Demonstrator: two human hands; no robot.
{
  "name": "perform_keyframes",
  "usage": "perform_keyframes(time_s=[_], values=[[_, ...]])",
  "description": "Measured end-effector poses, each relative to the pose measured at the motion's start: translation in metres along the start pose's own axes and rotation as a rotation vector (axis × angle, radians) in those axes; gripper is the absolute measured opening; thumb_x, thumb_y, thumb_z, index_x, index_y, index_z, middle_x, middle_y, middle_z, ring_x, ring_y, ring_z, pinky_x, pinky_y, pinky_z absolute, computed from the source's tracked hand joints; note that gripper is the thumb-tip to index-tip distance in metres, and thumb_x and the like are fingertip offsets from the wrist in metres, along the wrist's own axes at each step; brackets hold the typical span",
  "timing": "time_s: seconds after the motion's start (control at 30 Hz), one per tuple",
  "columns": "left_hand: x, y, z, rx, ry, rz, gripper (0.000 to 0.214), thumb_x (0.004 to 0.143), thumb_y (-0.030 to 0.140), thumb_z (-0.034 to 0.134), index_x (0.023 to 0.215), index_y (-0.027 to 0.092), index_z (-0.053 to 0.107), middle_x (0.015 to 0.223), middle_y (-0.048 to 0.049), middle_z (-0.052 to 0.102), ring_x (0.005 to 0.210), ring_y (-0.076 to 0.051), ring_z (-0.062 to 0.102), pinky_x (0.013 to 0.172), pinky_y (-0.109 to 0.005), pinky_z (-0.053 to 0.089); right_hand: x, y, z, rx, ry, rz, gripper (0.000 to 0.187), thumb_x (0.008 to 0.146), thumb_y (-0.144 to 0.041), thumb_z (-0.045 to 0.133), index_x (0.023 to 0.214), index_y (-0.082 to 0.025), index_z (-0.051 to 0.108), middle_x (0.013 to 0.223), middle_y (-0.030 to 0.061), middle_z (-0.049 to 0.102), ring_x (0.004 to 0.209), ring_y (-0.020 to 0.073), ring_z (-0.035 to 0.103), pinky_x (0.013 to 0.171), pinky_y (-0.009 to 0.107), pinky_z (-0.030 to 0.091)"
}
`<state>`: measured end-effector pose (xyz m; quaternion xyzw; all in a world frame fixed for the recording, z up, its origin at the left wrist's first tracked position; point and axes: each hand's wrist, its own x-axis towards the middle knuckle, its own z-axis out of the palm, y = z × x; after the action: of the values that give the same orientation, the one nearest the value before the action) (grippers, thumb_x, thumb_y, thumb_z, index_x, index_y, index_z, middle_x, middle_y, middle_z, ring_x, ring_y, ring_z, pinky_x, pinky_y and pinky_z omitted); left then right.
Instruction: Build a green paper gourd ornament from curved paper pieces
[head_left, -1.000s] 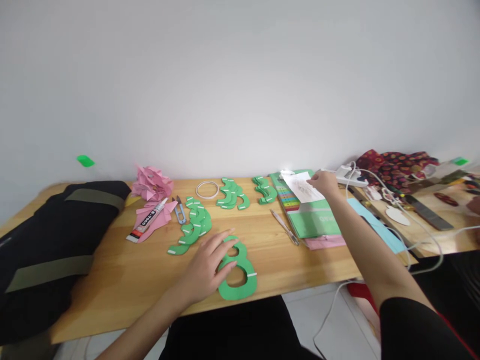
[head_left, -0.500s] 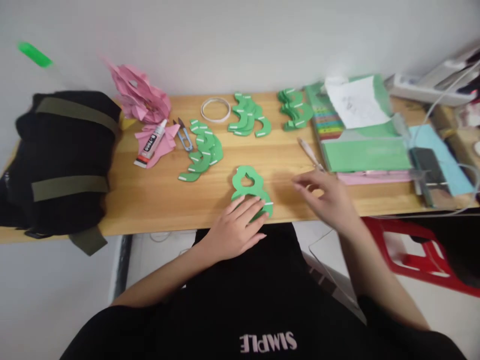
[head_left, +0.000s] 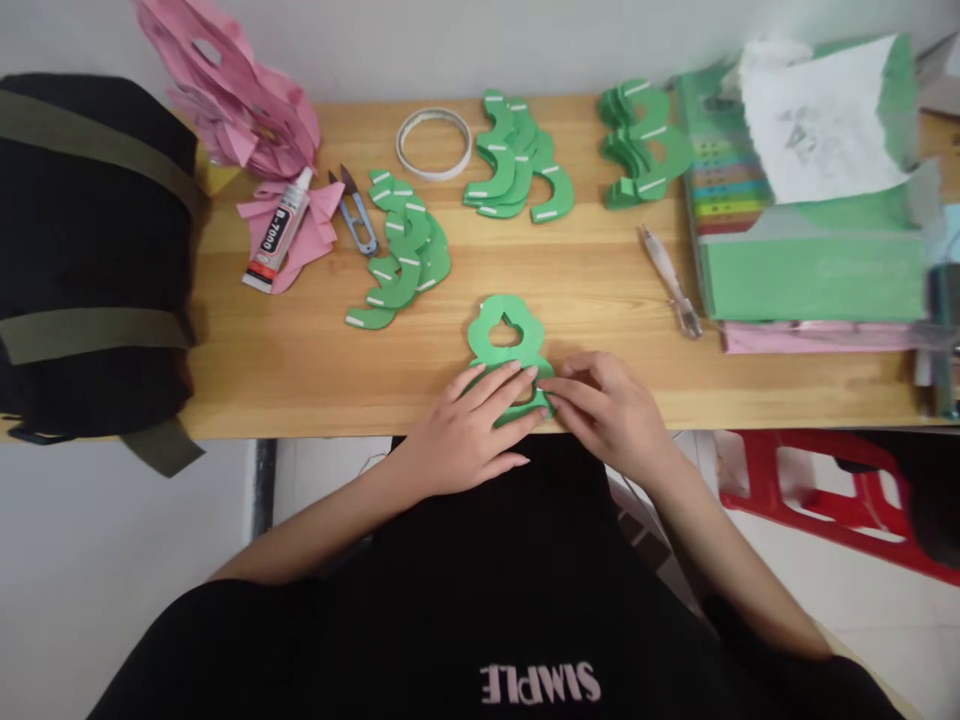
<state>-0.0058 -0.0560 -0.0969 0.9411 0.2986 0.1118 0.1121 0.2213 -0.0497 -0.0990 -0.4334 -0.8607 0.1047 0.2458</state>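
Note:
A green paper cut-out shaped like a figure eight [head_left: 504,333] lies at the front edge of the wooden table [head_left: 300,360]. My left hand [head_left: 471,430] rests flat on its lower half, fingers stretched out. My right hand [head_left: 609,408] has come in from the right, its fingertips pinched at the cut-out's right edge, where a small white tape tab sits. Behind it lie three heaps of curved green pieces with white tabs: one heap [head_left: 401,258] to the left, another [head_left: 517,160] in the middle and a further one [head_left: 643,140] to the right.
At the back stand a tape ring [head_left: 433,142], small snips [head_left: 354,210], a glue tube [head_left: 274,232] on pink scraps and a pink paper bunch [head_left: 232,90]. A black bag [head_left: 82,250] fills the left end. A craft knife [head_left: 671,282] and stacked coloured paper [head_left: 810,270] lie right. A red stool [head_left: 825,500] stands below.
The view tipped down toward my lap. My right hand left the white sheet at the far right, swept back and reached the green cut-out's right edge. My left hand slid to its lower half.

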Motion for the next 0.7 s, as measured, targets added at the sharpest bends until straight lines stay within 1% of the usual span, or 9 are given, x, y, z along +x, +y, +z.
perform_keyframes(time_s=[0.2, 0.33, 0.47, 0.57, 0.63, 0.7], values=[[0.000, -0.002, 0.004, -0.011, 0.022, -0.007, 0.041, 0.095, 0.044, 0.050, 0.130, 0.023, 0.056, 0.149, -0.0146, 0.043, 0.139, -0.028, 0.039, 0.111, -0.047, 0.030, 0.005, 0.010, -0.006, 0.004, -0.076, -0.129, 0.015, 0.090, -0.019, 0.056, 0.100, -0.019, 0.067, 0.095, 0.0086, 0.060, 0.085, 0.0194, 0.057, 0.073, 0.033, 0.051], [0.001, -0.002, 0.005, -0.003, 0.063, -0.008, 0.036, 0.095, 0.042, 0.051, 0.125, 0.024, 0.059, 0.147, -0.0135, 0.046, 0.137, -0.027, 0.041, 0.111, -0.046, 0.030, 0.007, 0.013, -0.007, 0.040, -0.077, -0.161, 0.013, 0.089, -0.018, 0.057, 0.099, -0.019, 0.066, 0.095, 0.0081, 0.059, 0.083, 0.0179, 0.056, 0.070, 0.031, 0.051], [0.001, -0.002, 0.006, -0.003, 0.094, -0.011, 0.035, 0.094, 0.042, 0.053, 0.124, 0.024, 0.060, 0.145, -0.0128, 0.049, 0.135, -0.027, 0.044, 0.110, -0.045, 0.032, 0.006, 0.017, -0.006, 0.130, -0.060, -0.170, 0.010, 0.086, -0.014, 0.062, 0.095, -0.017, 0.066, 0.095, 0.0090, 0.057, 0.081, 0.0176, 0.057, 0.067, 0.031, 0.051], [0.001, -0.003, 0.006, -0.009, 0.085, -0.018, 0.038, 0.093, 0.043, 0.055, 0.126, 0.025, 0.059, 0.145, -0.0119, 0.049, 0.136, -0.026, 0.044, 0.110, -0.045, 0.031, 0.004, 0.019, -0.006, 0.165, -0.054, -0.169, 0.017, 0.084, -0.011, 0.062, 0.100, -0.017, 0.065, 0.095, 0.0090, 0.056, 0.082, 0.0181, 0.057, 0.067, 0.032, 0.051], [0.000, -0.003, 0.007, -0.011, 0.078, -0.020, 0.040, 0.092, 0.044, 0.056, 0.127, 0.025, 0.058, 0.146, -0.0118, 0.048, 0.136, -0.026, 0.043, 0.111, -0.045, 0.031, 0.004, 0.020, -0.005, 0.147, -0.066, -0.170, 0.023, 0.084, -0.011, 0.062, 0.106, -0.018, 0.065, 0.096, 0.0086, 0.055, 0.082, 0.0183, 0.056, 0.067, 0.033, 0.051], [0.000, -0.003, 0.008, -0.009, 0.084, -0.023, 0.039, 0.093, 0.043, 0.056, 0.127, 0.025, 0.058, 0.146, -0.0116, 0.048, 0.136, -0.026, 0.043, 0.111, -0.045, 0.031, 0.003, 0.021, -0.005, 0.130, -0.080, -0.178, 0.025, 0.084, -0.012, 0.062, 0.107, -0.018, 0.065, 0.096, 0.0084, 0.055, 0.081, 0.0181, 0.056, 0.065, 0.033, 0.050]])
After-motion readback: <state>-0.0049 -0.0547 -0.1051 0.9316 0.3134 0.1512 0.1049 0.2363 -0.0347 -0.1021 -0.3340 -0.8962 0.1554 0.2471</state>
